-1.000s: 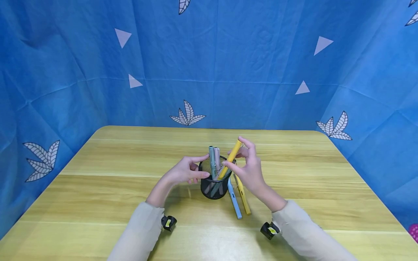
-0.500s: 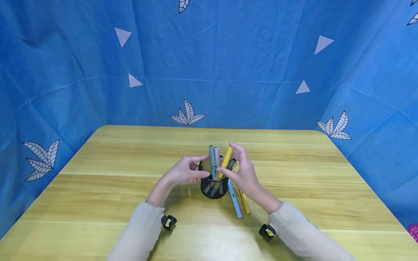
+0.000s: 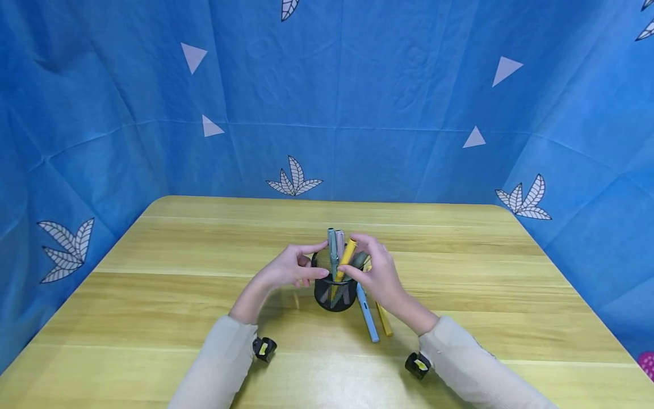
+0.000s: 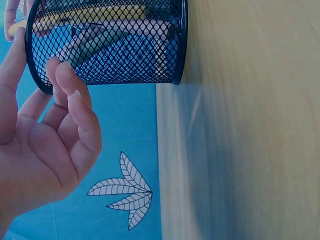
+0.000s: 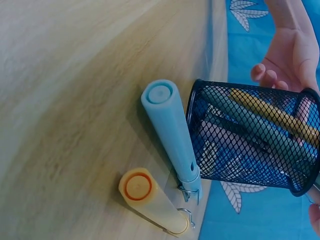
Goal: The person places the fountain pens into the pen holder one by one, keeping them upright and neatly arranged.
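Blue cloth backdrop point(image 3: 409, 113) with white leaf and triangle prints wraps round a wooden table point(image 3: 153, 295). Near table centre stands a black mesh pen cup point(image 3: 334, 292), upright, base on the wood; in the left wrist view its mesh wall point(image 4: 115, 45) shows pens inside. Left hand point(image 3: 286, 271) is at the cup's left side, index finger and thumb touching the rim, other fingers loosely curled just beside the mesh; left wrist view shows fingers point(image 4: 75, 100) bent close to the wall, grip on the cup itself not clear. Right hand point(image 3: 378, 272) is at the cup's right side, fingertips pinching the top of a yellow pen point(image 3: 345, 258) that leans in the cup with its lower end inside. Also in the cup: a grey-green pen point(image 3: 332, 250) and a pale pink pen point(image 3: 339, 241), both near upright, sticking above the rim. On the table just right of the cup lie a light blue pen point(image 3: 368, 315) and a second yellow pen point(image 3: 384, 322), side by side; right wrist view shows the blue one point(image 5: 170, 130) close against the cup's base and the yellow one point(image 5: 150, 200) just beside it, clips visible. Beige sleeves point(image 3: 219, 363) on both arms, small wrist cameras point(image 3: 264, 347) under them.
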Tool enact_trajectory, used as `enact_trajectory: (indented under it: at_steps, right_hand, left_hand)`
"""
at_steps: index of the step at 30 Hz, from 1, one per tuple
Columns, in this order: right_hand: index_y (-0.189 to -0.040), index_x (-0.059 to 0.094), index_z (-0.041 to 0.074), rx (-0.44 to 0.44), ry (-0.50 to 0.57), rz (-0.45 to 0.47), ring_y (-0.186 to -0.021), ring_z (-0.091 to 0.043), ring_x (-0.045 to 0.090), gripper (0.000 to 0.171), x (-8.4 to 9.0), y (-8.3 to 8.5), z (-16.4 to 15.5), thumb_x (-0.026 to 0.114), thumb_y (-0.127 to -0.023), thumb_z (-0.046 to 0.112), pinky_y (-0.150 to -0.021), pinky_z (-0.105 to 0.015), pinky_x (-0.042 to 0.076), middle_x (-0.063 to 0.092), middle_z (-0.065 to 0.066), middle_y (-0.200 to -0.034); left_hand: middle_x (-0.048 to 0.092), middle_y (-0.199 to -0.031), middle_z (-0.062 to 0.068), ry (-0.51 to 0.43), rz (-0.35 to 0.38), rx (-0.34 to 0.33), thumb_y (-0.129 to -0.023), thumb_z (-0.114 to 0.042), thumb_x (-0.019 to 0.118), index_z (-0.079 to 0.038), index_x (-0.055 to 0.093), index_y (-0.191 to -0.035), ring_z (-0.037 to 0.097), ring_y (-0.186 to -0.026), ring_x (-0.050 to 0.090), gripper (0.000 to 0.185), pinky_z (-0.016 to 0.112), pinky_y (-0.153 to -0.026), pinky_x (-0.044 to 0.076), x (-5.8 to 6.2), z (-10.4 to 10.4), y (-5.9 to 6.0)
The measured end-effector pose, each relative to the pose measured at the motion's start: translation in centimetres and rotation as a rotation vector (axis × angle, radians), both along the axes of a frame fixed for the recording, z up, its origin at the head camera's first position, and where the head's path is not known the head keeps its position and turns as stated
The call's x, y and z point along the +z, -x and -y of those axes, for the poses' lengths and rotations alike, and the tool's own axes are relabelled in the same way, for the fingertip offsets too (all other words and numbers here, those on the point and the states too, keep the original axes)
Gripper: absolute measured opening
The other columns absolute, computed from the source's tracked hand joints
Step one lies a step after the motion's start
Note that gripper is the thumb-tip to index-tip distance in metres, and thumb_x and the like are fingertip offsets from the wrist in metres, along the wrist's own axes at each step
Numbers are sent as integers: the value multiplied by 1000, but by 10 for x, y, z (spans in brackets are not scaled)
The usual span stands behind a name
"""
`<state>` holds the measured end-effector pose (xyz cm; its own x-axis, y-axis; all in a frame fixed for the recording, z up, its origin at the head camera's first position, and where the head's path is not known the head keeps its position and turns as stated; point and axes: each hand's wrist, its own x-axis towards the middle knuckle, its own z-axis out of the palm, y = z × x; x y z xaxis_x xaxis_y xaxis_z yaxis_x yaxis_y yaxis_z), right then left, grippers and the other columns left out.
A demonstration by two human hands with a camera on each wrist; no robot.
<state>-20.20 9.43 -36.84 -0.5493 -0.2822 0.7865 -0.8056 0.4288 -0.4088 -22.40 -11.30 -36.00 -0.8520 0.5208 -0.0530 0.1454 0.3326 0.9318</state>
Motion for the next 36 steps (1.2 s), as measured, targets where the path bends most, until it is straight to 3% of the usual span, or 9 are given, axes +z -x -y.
enact_trajectory:
  at_steps: [5, 14, 22, 28, 36]
  right_hand:
    - [-100, 60, -5, 3, -12, -39, -77, -23, 51, 44, -2, 1, 0, 79, -61, 2, -68, -41, 39, 56, -9, -81]
    - [-97, 62, -5, 21, -14, -85, -86, -25, 54, 39, -4, 5, -2, 78, -63, 1, -73, -38, 45, 62, -12, -91]
    - [-104, 57, -6, 27, 21, -39, -96, -27, 53, 46, -4, 3, -6, 78, -63, 1, -82, -37, 44, 60, -16, -100]
    - [-107, 56, -4, 26, 59, 33, -95, -26, 53, 42, -3, 3, -11, 74, -69, -2, -77, -44, 44, 59, -14, -102]
    - [-101, 54, -13, 13, 88, 77, -87, -37, 54, 32, 18, -16, -12, 65, -71, -12, -72, -48, 43, 58, -24, -94]
  left_hand:
    - [47, -52, 10, -19, 17, -4, -81, -15, 67, -14, 36, -138, 22, -47, 46, 65, 26, -45, 36, -1, 0, 0]
    - [47, -52, 9, -1, 30, 15, -80, -18, 68, -16, 36, -138, 21, -48, 47, 66, 26, -46, 38, 0, 0, 0]
    - [48, -53, 9, 15, 21, 27, -80, -18, 68, -16, 36, -138, 22, -49, 48, 65, 27, -46, 39, 0, 0, 0]
    - [49, -53, 7, 13, 23, 28, -80, -19, 68, -17, 37, -138, 26, -50, 49, 66, 27, -45, 39, 0, 0, -1]
    - [49, -53, 6, 18, 17, 23, -81, -19, 68, -16, 36, -138, 39, -57, 49, 66, 28, -46, 40, 0, 0, -1]
